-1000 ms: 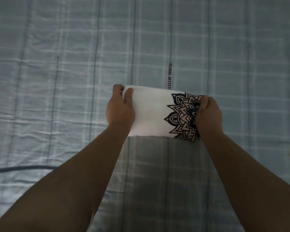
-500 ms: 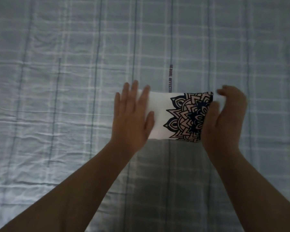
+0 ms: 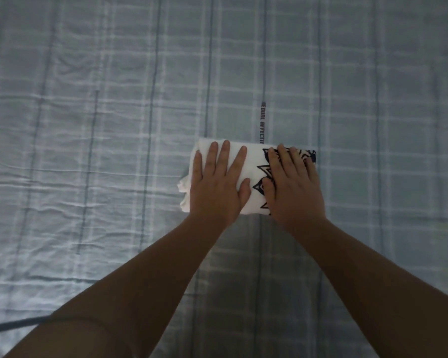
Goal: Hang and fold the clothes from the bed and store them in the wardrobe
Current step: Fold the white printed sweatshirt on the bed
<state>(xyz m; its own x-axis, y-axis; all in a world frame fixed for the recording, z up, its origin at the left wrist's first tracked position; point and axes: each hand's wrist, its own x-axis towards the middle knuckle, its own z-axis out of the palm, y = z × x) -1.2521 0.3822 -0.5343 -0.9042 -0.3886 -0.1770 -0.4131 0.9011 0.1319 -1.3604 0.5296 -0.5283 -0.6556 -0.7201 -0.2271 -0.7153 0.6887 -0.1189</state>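
A white garment (image 3: 254, 161) with a dark mandala print lies folded into a small rectangle on the bed (image 3: 114, 125), near the middle of the view. My left hand (image 3: 217, 182) rests flat on its left half, fingers spread. My right hand (image 3: 292, 184) lies flat on the right half and covers most of the print. Both palms press down on the cloth and neither hand grips it. Loose folded edges stick out at the garment's left end.
A pale blue checked sheet with a short line of printed text (image 3: 262, 125) covers the bed and fills the view. A dark cord (image 3: 13, 326) crosses the lower left corner.
A second ago both hands pinched the garment's ends. They let go, opened, and now lie flat on top of the folded cloth.
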